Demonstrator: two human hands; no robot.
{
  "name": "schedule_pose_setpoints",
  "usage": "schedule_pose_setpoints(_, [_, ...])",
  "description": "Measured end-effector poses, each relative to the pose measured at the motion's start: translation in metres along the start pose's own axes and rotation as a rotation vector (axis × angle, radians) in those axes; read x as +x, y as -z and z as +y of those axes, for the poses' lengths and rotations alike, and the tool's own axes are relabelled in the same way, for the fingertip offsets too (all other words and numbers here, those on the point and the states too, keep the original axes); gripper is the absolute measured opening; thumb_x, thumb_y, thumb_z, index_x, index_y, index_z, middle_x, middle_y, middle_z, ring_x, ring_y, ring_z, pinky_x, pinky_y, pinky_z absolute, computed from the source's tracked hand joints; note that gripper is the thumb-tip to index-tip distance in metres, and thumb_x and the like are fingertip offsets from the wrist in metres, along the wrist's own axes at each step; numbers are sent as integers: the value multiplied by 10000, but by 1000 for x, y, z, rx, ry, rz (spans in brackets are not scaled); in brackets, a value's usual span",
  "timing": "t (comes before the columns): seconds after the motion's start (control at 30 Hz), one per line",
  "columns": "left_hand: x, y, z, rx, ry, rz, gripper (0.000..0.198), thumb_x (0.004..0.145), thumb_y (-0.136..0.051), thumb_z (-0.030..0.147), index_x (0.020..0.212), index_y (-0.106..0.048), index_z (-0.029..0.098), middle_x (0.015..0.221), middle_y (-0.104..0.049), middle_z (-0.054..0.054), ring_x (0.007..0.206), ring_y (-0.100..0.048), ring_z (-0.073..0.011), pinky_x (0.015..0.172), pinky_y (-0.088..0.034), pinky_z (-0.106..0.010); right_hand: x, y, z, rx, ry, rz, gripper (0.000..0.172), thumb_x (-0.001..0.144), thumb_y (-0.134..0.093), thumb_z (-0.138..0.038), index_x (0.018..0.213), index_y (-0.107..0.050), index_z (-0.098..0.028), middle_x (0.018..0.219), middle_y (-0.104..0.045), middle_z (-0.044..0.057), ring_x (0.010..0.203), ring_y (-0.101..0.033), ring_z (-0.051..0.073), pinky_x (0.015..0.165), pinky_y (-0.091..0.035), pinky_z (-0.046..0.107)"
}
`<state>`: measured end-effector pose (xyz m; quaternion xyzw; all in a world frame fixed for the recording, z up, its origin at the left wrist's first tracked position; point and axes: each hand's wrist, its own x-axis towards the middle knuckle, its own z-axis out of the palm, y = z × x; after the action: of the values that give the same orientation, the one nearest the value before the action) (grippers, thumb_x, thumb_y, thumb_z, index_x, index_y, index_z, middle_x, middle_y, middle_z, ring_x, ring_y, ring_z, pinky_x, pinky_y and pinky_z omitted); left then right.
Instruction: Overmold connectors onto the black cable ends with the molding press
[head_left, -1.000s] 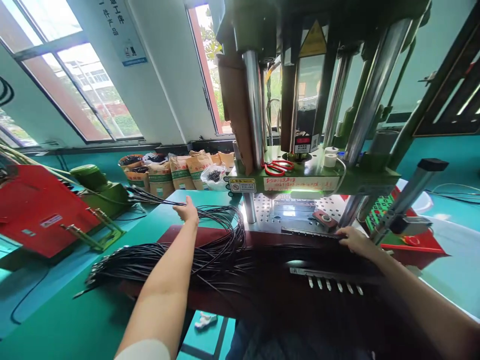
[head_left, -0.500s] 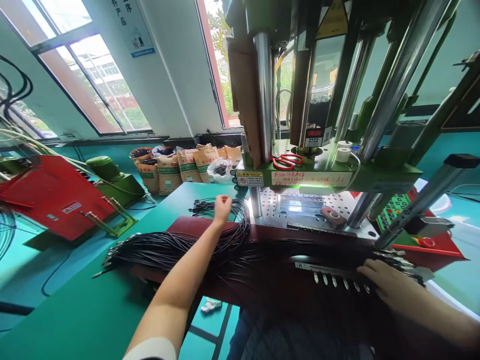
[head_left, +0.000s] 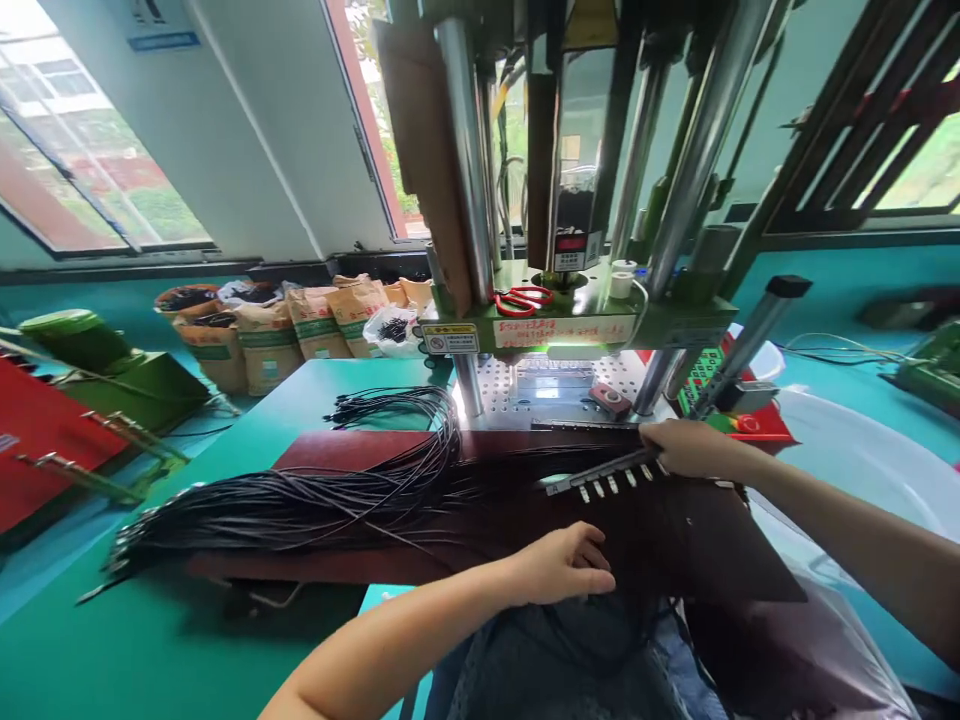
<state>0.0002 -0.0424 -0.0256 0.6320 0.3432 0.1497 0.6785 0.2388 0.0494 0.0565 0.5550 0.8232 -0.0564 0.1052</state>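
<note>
My right hand [head_left: 686, 448] grips the right end of a long metal bar [head_left: 600, 474] with several connector plugs hanging from it, held just above a dark red mat [head_left: 330, 450]. My left hand [head_left: 566, 562] is at the mat's near edge, fingers curled on thin black cables that run down toward my lap. A large bundle of black cables [head_left: 300, 500] lies across the mat and the green table [head_left: 150, 640], looping back toward the press. The green vertical press [head_left: 577, 330] stands right behind the mat, its perforated metal bed [head_left: 525, 395] lit from above.
Red scissors [head_left: 521, 298] and tape rolls [head_left: 621, 280] rest on the press platen. Paper sacks [head_left: 300, 320] stand by the wall under the windows. A red and green machine [head_left: 67, 400] sits at the left. A white tub [head_left: 855, 460] is at the right.
My left hand let go of the cable loop by the press and drew back to the mat's near edge. My right hand lifted the plug bar up toward the press bed. The view swung right.
</note>
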Motion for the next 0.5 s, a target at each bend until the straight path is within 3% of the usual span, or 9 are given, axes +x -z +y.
schedule_pose_setpoints(0.17, [30,-5,8,-619,-17,271,451,572,-737,356,769,-379,165,785,-617,-55,682,-600,-130,618,-429,-244,38,16,16,126,-90,58,249,607,-472,-71,803,-589,-170,763,-630,52,737,-574,207,542,-320,239])
schedule_pose_setpoints(0.23, [43,-2,13,-730,-16,222,471,532,-775,302,795,-413,154,793,-618,-50,724,-609,-135,678,-429,-256,54,23,21,179,-115,76,243,606,-486,-61,791,-606,-163,741,-630,32,704,-574,181,531,-328,225])
schedule_pose_setpoints(0.37, [76,16,20,-651,11,-48,435,551,-765,311,848,-513,116,781,-642,-78,674,-617,-145,641,-426,-260,88,30,23,263,-136,135,145,676,-563,-94,788,-634,-152,796,-636,16,745,-579,162,595,-390,224])
schedule_pose_setpoints(0.43, [94,30,23,-598,47,-45,379,607,-715,360,821,-515,119,737,-655,-86,583,-606,-138,546,-396,-235,107,29,21,296,-162,173,84,758,-582,-171,821,-629,-142,847,-632,25,779,-578,163,658,-432,264])
schedule_pose_setpoints(0.5, [108,45,27,-579,100,25,322,657,-662,363,811,-493,136,714,-666,-88,521,-589,-134,487,-363,-220,125,27,19,335,-200,215,150,828,-560,-269,875,-614,-137,889,-621,34,785,-581,162,692,-464,311])
